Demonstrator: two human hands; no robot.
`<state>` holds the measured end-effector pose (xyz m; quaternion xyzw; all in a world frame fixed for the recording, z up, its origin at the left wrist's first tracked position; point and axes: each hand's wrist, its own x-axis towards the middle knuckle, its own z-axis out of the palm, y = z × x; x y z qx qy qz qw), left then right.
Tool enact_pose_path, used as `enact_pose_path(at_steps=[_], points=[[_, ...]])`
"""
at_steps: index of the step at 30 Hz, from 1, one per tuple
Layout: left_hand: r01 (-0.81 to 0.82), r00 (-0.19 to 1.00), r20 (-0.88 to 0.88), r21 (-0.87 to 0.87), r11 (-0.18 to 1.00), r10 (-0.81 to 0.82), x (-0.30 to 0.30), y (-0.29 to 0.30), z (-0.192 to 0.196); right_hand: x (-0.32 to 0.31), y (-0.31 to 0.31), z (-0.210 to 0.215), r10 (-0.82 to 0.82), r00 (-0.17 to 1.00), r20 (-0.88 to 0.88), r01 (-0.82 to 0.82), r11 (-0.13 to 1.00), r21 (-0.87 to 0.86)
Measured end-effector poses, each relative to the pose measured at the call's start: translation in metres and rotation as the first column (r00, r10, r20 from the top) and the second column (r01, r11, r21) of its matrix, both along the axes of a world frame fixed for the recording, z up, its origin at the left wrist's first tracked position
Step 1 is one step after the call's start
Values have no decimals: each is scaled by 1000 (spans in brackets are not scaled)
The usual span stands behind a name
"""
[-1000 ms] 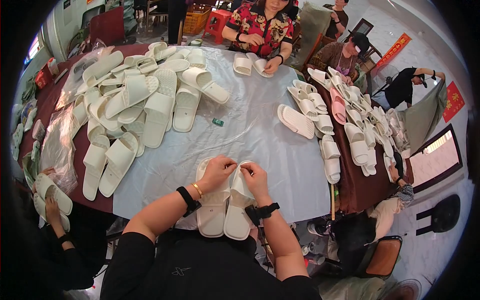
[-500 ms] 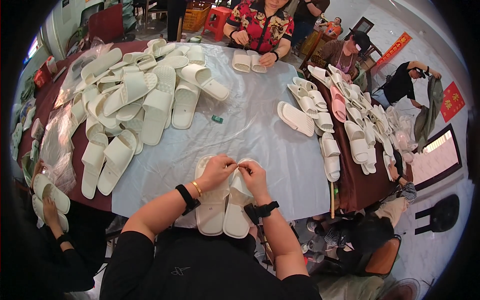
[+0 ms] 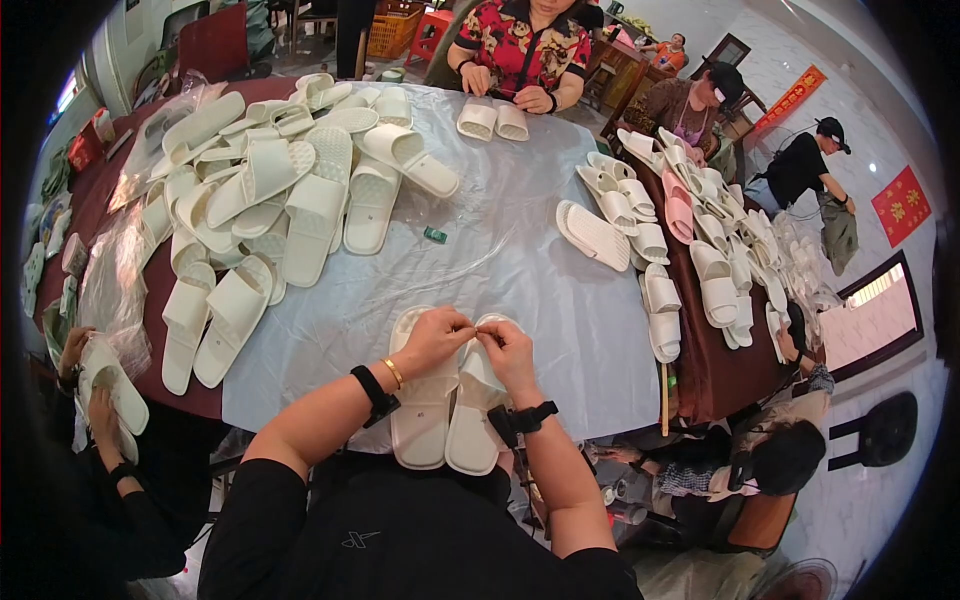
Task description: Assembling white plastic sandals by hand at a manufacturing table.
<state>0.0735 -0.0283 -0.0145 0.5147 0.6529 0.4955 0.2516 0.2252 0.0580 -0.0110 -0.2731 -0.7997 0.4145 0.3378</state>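
At the near edge of the table a pair of cream slippers lies side by side, the left slipper (image 3: 420,425) touching the right slipper (image 3: 474,435). Over their straps my left hand (image 3: 438,340) and my right hand (image 3: 508,358) meet, thumbs and fingertips pinched together. Whatever sits between the fingertips is too small to make out. My hands and wrists cover part of both straps. Each wrist wears a black band.
A heap of cream slippers (image 3: 265,180) fills the table's left side. More slippers (image 3: 715,280) and a pink slipper (image 3: 677,208) lie to the right. A small green packet (image 3: 435,235) rests mid-table. Across, a person (image 3: 525,50) handles another pair (image 3: 493,120); other people work on both sides.
My hands and the pair beneath them stay almost still. Across the table, the co-worker's hands and slippers have shifted slightly. At far right, a person has lowered a dark cloth.
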Motion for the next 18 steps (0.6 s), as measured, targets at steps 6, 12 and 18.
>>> enact_pose_path(at_steps=[6, 12, 18], points=[[54, 997, 61, -43, 998, -51, -5, 3, -3, 1, 0, -1, 27, 1000, 13, -27, 998, -49], [118, 993, 41, -93, 989, -115, 0, -8, -25, 11, -10, -14, 73, 993, 88, -67, 996, -60], [141, 989, 60, -105, 984, -135, 2, -8, -7, 12, -5, -11, 104, 994, 16, -102, 989, -103]])
